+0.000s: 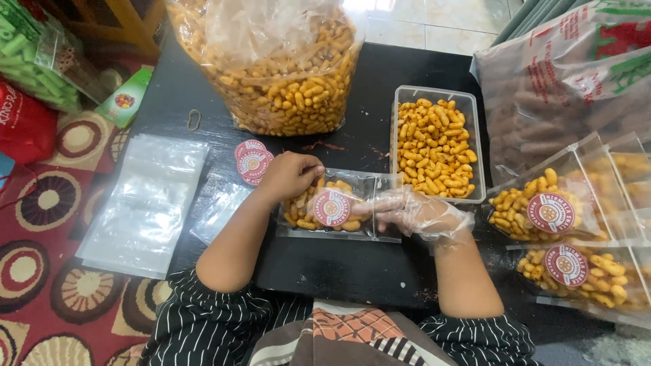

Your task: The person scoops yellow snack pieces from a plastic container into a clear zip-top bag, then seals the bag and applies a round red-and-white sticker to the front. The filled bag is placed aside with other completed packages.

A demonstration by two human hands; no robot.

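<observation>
A small clear pouch [366,186] with a round red sticker lies flat on the black table [339,264], partly filled with orange-yellow snack pieces. My left hand [290,175] is bare and grips the pouch's upper left edge. My right hand [417,213] wears a thin clear plastic glove, and its fingers reach into the pouch's open right end. A clear rectangular tub [468,102] full of the same snacks stands just beyond my right hand.
A big clear bag of snacks [285,74] stands at the back. Filled stickered pouches [549,210] lie at the right, near a large bag of brown sticks [563,88]. Empty pouches [146,203] and a stack of red stickers [253,161] lie at the left.
</observation>
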